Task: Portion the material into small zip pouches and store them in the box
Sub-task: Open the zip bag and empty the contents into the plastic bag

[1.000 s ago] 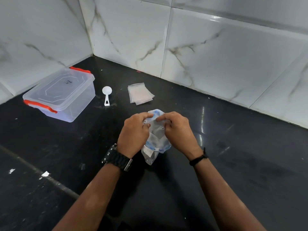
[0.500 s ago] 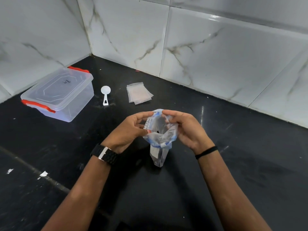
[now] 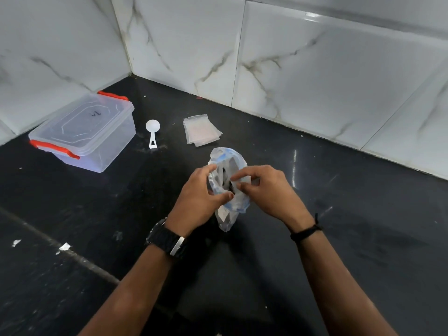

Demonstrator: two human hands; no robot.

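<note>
A clear plastic bag (image 3: pixel 226 214) with blue print stands upright on the black counter at centre. My left hand (image 3: pixel 198 197) pinches its left rim and my right hand (image 3: pixel 264 190) pinches its right rim, holding the mouth apart. What is inside the bag is hard to make out. A small stack of clear zip pouches (image 3: pixel 201 132) lies flat behind the bag. A white plastic scoop (image 3: pixel 152 132) lies left of the pouches. At the far left sits a clear lidded box (image 3: pixel 84 132) with orange latches, lid on.
White marble-look tiled walls (image 3: pixel 315 69) meet in a corner behind the box and run along the back of the counter (image 3: pixel 363 226). A few white scraps (image 3: pixel 64 247) lie on the counter at the lower left.
Both hands have shifted their hold on the bag's top and the mouth now gapes wider, with the far rim standing up behind my fingers. Box, scoop and pouches have not moved.
</note>
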